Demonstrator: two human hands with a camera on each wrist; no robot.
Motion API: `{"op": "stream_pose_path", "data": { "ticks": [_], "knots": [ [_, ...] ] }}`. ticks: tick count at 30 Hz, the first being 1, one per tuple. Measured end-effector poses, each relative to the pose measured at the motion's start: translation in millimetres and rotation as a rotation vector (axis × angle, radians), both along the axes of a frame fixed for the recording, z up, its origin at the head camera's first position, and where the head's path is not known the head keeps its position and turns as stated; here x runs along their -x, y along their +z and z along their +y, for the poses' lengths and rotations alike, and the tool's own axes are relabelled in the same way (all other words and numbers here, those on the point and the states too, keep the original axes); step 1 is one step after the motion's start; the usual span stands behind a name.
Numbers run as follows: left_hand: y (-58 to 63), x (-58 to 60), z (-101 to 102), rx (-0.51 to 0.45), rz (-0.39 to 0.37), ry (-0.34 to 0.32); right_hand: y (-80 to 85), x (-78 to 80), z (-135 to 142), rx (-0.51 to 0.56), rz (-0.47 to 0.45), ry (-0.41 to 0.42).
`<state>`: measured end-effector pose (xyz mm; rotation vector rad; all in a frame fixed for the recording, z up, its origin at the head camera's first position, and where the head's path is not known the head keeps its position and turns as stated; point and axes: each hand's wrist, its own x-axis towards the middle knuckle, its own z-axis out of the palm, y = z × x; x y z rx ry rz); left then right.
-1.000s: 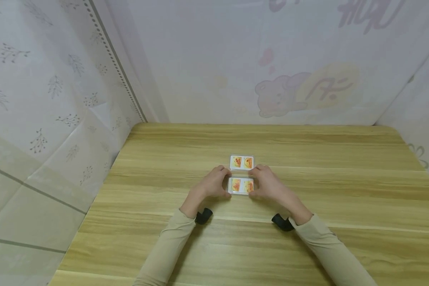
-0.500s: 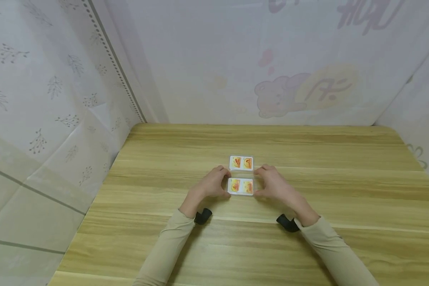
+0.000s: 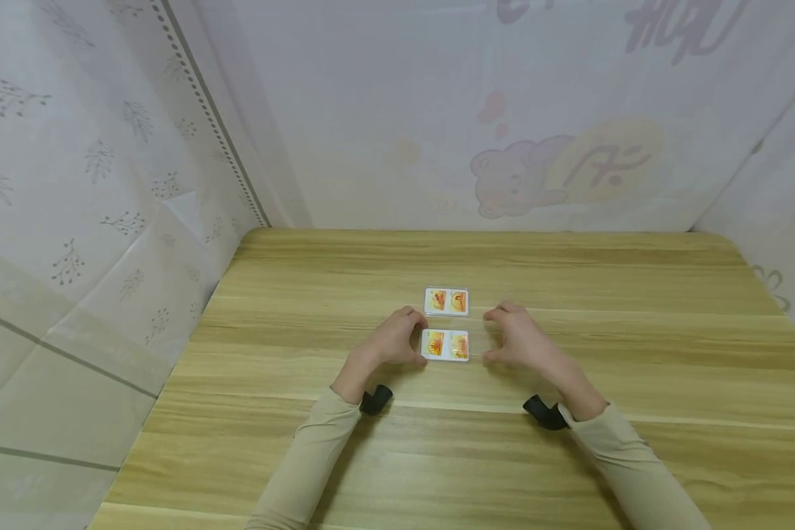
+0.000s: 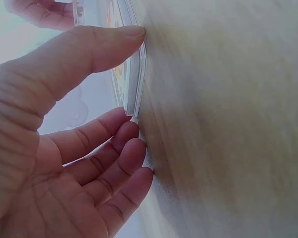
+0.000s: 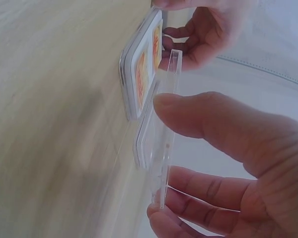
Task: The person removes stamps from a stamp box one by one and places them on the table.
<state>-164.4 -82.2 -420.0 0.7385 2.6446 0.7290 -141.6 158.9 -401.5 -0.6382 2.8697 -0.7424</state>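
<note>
Two small rectangular sets of cards with orange-and-yellow pictures lie one behind the other on the wooden table: the near card box (image 3: 445,344) and the far card stack (image 3: 447,301). My left hand (image 3: 394,340) grips the near box at its left end, thumb on the near edge and fingertips at the far corner. Right of that box, my right hand (image 3: 525,343) pinches a clear plastic lid (image 5: 174,69) by its edges, thumb opposite fingers. In the right wrist view the lid stands apart from the cards; in the head view it is barely visible.
The wooden table (image 3: 305,280) reaches back to a pale curtain (image 3: 371,147) printed with a bear. Another patterned curtain (image 3: 93,221) hangs along the left side. A black wrist mount (image 3: 376,400) sits at my left wrist and a black mount (image 3: 545,413) at my right.
My right hand has moved steadily rightward, away from the near card box, with the clear lid in its fingers. The left hand and both card sets have hardly moved.
</note>
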Motion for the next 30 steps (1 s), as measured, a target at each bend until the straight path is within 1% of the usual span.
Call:
{"op": "stream_pose_path", "data": {
  "ticks": [6, 16, 23, 30],
  "knots": [
    [-2.1, 0.9, 0, 0.001, -0.005, 0.0, 0.7, -1.7, 8, 0.007, 0.03, 0.014],
    [1.4, 0.2, 0, 0.001, -0.007, 0.001, 2.1, -4.6, 18, 0.009, 0.033, 0.003],
    [1.9, -0.6, -1, -0.01, -0.004, -0.008, -1.7, -3.1, 28, 0.013, 0.054, 0.013],
    [0.8, -0.2, -1, -0.012, -0.003, -0.007, -0.7, -4.5, 39, 0.012, 0.075, 0.032]
  ]
}}
